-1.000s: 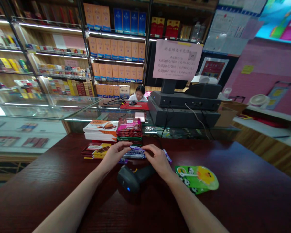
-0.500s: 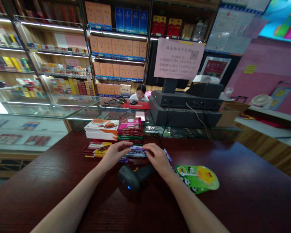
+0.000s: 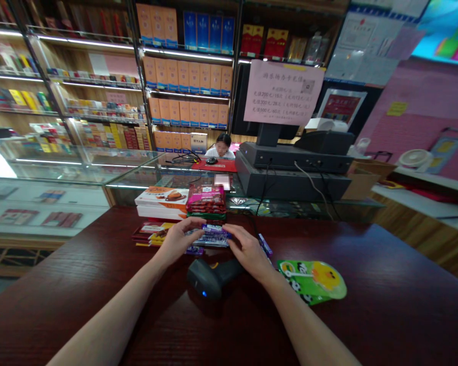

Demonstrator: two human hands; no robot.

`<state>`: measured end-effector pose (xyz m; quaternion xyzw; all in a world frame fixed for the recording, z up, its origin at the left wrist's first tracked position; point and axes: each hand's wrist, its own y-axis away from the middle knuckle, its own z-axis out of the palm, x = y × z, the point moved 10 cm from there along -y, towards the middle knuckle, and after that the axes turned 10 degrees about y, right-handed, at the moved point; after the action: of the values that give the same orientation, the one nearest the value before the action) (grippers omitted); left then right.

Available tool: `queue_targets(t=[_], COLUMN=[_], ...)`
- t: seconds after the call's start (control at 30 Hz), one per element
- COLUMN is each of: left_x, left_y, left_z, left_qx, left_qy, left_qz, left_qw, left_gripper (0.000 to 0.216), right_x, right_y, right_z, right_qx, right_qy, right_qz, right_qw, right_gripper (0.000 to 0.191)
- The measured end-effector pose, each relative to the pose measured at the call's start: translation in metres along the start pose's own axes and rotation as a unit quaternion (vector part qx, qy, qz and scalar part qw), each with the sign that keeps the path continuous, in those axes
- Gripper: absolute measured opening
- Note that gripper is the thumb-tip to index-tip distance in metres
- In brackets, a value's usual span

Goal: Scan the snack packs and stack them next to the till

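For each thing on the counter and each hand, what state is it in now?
Left hand: closed on the purple packet's left end.
Right hand: closed on its right end.
Purple packet: held flat above the purple pile.
Scanner: lying on the counter, blue light on.
Green packet: lying flat, untouched.
Snack boxes: stacked, closed.

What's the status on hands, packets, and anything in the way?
Left hand and right hand both gripping purple packet over purple stack. Barcode scanner lies just below hands. Nothing blocking.
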<state>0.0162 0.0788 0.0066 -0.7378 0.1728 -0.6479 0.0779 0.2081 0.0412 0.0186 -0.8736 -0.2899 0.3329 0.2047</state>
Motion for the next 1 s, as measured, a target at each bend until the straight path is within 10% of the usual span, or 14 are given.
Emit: queue_targets(t=[0.57, 1.0], left_x=[0.001, 0.002], left_y=[-0.005, -0.004], left_z=[-0.029, -0.04], left_qx=[0.053, 0.089], left_qy=[-0.004, -0.011], left_qz=[0.034, 0.036], left_qw=[0.998, 0.995], left_gripper=[0.035, 0.036], right_x=[-0.019, -0.032], right_y=[0.029, 0.031], right_z=[0.012, 0.024], right_qx=[-0.287, -0.274], right_qy=[0.033, 0.04], right_qz=[-0.001, -0.056], right_qw=[0.957, 0.959], right_gripper=[0.064, 0.07])
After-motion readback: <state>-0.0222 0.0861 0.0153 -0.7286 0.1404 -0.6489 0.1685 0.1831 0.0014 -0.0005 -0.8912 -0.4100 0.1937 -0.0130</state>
